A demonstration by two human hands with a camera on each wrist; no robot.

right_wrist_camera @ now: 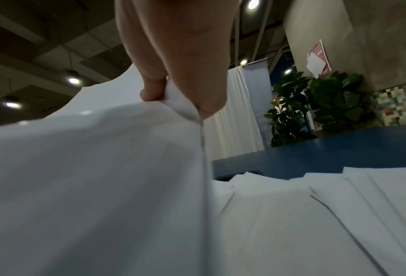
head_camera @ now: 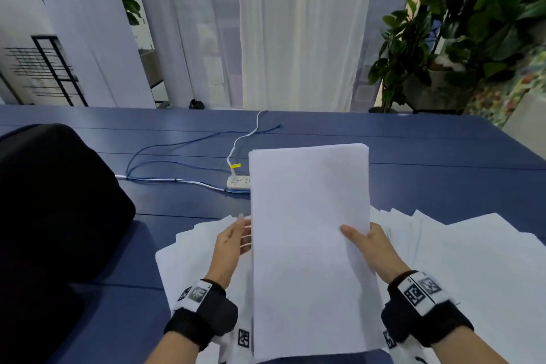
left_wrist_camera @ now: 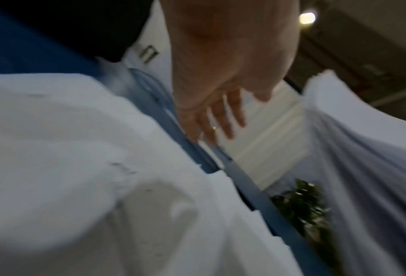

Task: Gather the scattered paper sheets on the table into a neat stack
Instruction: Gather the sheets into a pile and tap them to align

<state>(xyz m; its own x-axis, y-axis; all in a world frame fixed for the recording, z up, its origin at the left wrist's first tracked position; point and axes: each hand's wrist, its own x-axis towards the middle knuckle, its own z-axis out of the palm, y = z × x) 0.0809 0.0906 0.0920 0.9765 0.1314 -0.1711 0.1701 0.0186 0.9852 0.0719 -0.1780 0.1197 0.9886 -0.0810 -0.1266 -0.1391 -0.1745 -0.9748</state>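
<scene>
head cam looks down; wrist cams close, share sheets (head_camera: 487, 260).

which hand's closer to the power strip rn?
Left. The left hand is just below the power strip, at the held stack's left edge; the right hand pinches its right edge, farther away.

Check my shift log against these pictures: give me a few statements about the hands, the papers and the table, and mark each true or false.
1. The right hand grips the raised paper stack. True.
2. The left hand is clenched into a fist. False: its fingers are straight beside the stack's left edge.
3. Loose sheets lie fanned on the blue table. True.
4. The power strip lies right of the stack. False: it lies to the left.
</scene>
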